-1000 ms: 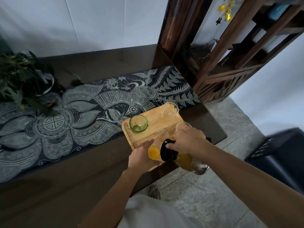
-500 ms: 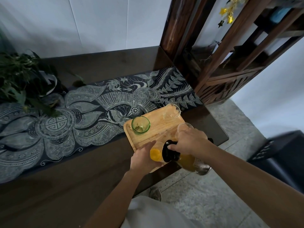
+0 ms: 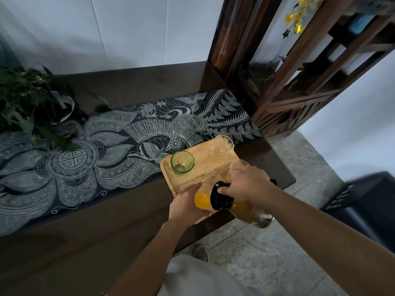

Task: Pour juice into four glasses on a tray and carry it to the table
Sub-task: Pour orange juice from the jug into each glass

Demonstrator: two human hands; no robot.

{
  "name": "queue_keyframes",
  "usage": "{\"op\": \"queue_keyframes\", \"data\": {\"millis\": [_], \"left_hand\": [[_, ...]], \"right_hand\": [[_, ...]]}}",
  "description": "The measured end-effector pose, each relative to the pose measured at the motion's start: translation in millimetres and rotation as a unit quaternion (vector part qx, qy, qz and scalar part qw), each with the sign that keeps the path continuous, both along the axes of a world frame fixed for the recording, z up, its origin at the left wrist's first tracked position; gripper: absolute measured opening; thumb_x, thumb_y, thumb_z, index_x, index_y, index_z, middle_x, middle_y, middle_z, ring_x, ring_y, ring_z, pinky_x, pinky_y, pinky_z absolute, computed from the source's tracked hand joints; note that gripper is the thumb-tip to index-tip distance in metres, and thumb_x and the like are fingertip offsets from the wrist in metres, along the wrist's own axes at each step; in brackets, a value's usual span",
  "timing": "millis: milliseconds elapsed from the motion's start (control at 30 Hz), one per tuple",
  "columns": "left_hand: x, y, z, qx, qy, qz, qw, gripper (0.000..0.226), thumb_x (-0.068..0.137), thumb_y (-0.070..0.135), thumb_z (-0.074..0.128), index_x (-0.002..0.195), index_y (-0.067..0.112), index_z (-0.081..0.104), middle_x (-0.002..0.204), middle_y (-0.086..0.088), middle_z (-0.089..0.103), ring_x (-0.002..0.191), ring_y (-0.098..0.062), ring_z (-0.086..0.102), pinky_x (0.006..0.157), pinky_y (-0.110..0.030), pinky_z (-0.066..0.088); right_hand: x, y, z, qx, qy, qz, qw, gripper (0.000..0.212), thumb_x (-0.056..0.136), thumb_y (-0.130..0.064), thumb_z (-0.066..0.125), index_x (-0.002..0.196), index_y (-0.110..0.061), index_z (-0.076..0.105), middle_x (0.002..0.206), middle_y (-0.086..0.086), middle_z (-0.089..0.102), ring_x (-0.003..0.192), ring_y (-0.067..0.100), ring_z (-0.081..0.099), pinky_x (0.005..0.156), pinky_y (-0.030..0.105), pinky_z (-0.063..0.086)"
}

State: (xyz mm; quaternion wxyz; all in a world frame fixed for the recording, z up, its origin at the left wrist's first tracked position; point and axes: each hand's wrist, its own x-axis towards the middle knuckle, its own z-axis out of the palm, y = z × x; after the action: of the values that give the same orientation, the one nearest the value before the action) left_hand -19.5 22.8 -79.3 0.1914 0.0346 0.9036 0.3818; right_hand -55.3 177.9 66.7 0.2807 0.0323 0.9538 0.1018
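A wooden tray (image 3: 205, 167) lies at the near right corner of the dark table. On it stand a green glass (image 3: 182, 162), a clear glass (image 3: 222, 144) at the far corner and another clear glass (image 3: 237, 166) partly behind my right hand. My right hand (image 3: 245, 183) grips the black-lidded juice jug (image 3: 239, 207), tipped sideways with its spout at a near glass holding orange juice (image 3: 202, 200). My left hand (image 3: 186, 205) holds that glass at the tray's near edge.
A dark patterned runner (image 3: 102, 159) covers the table's middle. A leafy plant (image 3: 23, 103) stands at the far left. A wooden shelf unit (image 3: 310, 82) rises right of the table. A black seat (image 3: 367, 201) sits on the grey floor at right.
Both hands, the jug and the glass keep nearly the same place; the orange juice in the near glass looks slightly fuller. The view has shifted a little.
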Motion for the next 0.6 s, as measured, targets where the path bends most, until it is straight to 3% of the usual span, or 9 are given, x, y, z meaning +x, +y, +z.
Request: {"op": "queue_keyframes", "data": {"millis": [600], "left_hand": [[0.4,-2.5,0.5,0.005,-0.001,-0.011,1.000,0.103,0.063,0.046,0.088,0.151,0.039,0.036,0.151,0.015,0.047,0.136,-0.018,0.048,0.102,-0.036,0.046]], "right_hand": [[0.3,-5.8,-1.0,-0.002,0.015,-0.005,1.000,0.065,0.083,-0.074,0.057,0.122,-0.022,0.055,0.120,0.001,0.054,0.112,0.024,0.054,0.076,0.033,0.040]]}}
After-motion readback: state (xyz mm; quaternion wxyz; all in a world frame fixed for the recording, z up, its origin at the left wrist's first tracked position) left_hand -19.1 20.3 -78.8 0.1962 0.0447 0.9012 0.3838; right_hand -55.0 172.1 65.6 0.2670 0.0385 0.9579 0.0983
